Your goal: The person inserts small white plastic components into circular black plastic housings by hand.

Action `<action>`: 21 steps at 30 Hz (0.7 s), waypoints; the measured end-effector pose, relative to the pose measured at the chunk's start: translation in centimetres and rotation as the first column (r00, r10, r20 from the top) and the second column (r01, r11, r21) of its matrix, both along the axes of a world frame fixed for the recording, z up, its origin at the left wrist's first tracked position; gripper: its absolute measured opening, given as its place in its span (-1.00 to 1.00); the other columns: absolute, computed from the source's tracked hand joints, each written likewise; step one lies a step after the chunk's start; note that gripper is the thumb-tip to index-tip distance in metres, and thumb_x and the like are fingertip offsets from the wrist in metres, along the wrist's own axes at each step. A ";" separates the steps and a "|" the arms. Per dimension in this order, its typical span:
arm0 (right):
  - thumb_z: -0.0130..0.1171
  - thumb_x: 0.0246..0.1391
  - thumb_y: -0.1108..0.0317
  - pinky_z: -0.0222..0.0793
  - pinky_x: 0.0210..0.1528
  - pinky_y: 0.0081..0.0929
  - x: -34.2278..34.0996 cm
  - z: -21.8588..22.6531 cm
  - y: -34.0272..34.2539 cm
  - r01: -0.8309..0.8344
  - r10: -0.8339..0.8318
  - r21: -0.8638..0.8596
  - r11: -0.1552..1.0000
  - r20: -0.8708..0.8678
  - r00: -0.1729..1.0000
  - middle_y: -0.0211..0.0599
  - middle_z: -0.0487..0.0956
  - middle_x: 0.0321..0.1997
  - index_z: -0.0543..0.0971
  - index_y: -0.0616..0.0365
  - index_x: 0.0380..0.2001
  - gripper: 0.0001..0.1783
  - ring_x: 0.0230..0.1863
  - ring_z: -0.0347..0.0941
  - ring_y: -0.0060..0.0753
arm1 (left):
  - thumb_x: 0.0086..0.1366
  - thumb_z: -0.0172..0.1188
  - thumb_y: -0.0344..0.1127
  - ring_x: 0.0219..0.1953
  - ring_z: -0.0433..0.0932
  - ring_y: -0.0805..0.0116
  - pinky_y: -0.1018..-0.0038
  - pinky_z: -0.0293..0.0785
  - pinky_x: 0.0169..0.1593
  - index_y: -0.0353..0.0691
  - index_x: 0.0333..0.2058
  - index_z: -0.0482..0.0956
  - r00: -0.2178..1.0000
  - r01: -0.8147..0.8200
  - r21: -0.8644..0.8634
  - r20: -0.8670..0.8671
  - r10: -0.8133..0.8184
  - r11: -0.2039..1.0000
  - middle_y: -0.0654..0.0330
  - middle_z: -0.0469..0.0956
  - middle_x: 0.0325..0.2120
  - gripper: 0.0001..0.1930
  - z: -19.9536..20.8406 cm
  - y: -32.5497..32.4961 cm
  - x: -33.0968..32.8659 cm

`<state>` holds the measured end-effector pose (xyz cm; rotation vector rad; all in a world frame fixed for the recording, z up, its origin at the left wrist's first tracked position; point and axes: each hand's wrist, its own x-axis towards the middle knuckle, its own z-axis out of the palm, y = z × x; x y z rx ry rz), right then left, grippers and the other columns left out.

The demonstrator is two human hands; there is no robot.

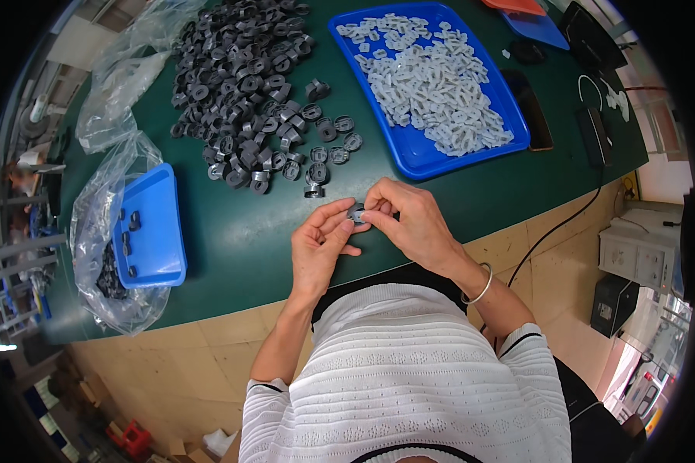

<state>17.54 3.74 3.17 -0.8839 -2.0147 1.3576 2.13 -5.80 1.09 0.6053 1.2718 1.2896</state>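
Observation:
Near the table's front edge, my left hand (320, 241) pinches a small dark grey round plastic part (354, 209) between thumb and fingers. From the other side my right hand (411, 222), with a bracelet at its wrist, has thumb and forefinger closed at the same part. A small pale plastic piece (361, 218) shows at these fingertips, mostly hidden by them. Just beyond my hands lie several loose dark grey parts (318, 171), in front of a large pile (243, 85) of the same kind. A blue tray (418, 167) heaped with small whitish plastic pieces (440, 89) stands at the far right.
On the left, a smaller blue tray (158, 231) with several dark parts sits by a clear plastic bag (100, 255). A dark phone (529, 112) lies beside the large tray. A black cable (552, 224) runs over the table's right front edge.

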 end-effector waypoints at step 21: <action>0.25 0.01 0.54 0.39 -0.30 -0.56 -0.2 -1.3 0.1 -0.024 0.021 -0.069 0.997 -0.042 0.999 -0.33 0.45 -0.36 0.54 0.30 -0.37 -0.89 -0.36 0.43 -0.50 | 0.30 0.10 -0.55 -0.17 0.62 0.40 0.60 0.61 -0.25 -0.39 0.01 0.44 0.993 -0.109 0.070 -0.046 0.112 0.992 0.05 0.59 -0.11 -0.70 0.2 -0.5 2.0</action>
